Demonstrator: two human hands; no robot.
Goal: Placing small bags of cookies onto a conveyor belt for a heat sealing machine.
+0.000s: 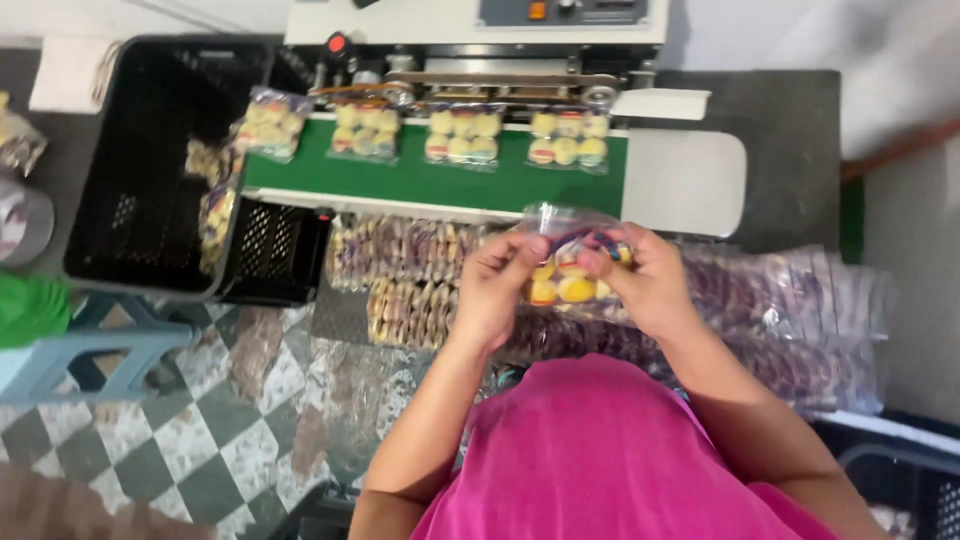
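Sealing machine (480, 20) sits along the top of the view, pale housing, with a green conveyor belt (420, 180) running left to right below it and a white end plate (685, 180) at the belt's right end. Black plastic crate (150, 150) stands at the left end of the belt, a few filled packs inside against its right wall. A wide heap of filled clear packs (780, 310) lies below the belt, spreading to the right; its support is hidden, possibly a desk, cannot tell. Checkered green and white floor (200, 440) at lower left, with a light blue stool (90, 350) on it. Person's pink shirt (600, 460) fills the bottom centre. Four sealed packs ride the belt in a row: leftmost pack (272, 122) tilted at the belt's left edge over the crate, then second pack (365, 128), third pack (463, 135), fourth pack (568, 137), each holding round yellow and white pieces. Left hand (495, 285) and right hand (645, 280) are raised just below the belt, both clenched on one clear bag (565, 255) held between them, above the heap. The bag holds round yellow pieces; its open top points toward the belt. Fingers pinch the bag's two sides.
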